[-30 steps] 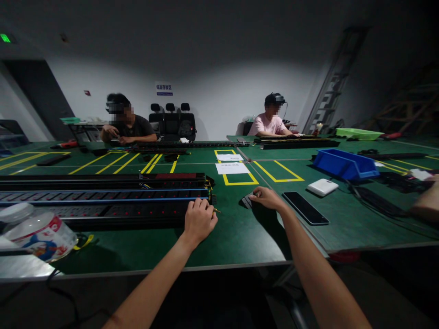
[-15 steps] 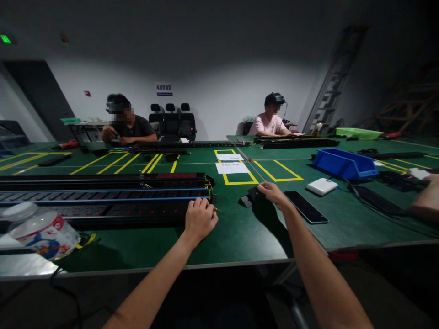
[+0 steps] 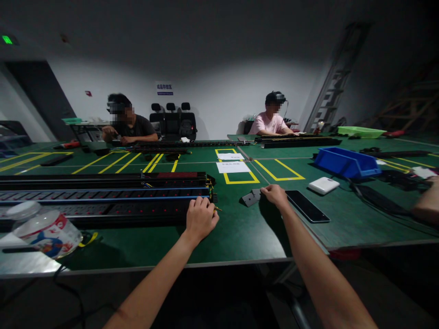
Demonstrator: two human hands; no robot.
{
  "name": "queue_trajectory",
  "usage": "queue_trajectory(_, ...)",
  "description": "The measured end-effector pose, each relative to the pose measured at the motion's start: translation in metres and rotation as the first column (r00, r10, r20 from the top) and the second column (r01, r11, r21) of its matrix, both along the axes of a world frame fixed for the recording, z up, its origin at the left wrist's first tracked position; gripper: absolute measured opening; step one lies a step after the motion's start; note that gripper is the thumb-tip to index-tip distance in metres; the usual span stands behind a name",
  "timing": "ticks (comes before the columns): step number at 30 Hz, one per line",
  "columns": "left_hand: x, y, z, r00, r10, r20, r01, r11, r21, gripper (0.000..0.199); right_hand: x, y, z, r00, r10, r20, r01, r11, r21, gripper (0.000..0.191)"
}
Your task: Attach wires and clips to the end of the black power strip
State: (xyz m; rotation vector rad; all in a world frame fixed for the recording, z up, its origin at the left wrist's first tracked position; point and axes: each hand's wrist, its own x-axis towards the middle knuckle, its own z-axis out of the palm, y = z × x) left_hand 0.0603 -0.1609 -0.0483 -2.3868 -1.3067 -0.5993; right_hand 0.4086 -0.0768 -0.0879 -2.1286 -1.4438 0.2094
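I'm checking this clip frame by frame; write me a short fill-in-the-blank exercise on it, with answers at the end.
1. The grey plate is at the fingertips of the person's ____ hand.
2. The bin nearest the white box is coloured ____.
3. The tape marking the green table is ____.

Missing words: right; blue; yellow.

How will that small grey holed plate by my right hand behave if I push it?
The small grey plate with holes is probably stiff, since its edges look straight. It looks thin, so likely light. Its flat face suggests sliding, not rolling.
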Motion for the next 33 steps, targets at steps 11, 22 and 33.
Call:
queue_trajectory(11,0.001,0.0,-0.001,1.0,0.005,0.002,-0.005,1.0,0.0,0.02,-0.046,-0.023,0.024,0.912,0.368,0.18,-0.385,0.92,0.069,0.054)
queue_trajectory(22,0.001,0.0,-0.002,1.0,0.009,-0.002,-0.009,1.0,0.002,0.02,-0.076,-0.028,0.02,0.852,0.464,0.241,-0.482,0.876,0.02,0.049)
queue_trajectory(33,0.003,-0.002,0.0,1.0,-0.001,0.011,0.001,1.0,-0.015,0.022,-0.082,-0.022,0.017,0.819,0.574,-0.004,-0.561,0.801,0.209,0.028)
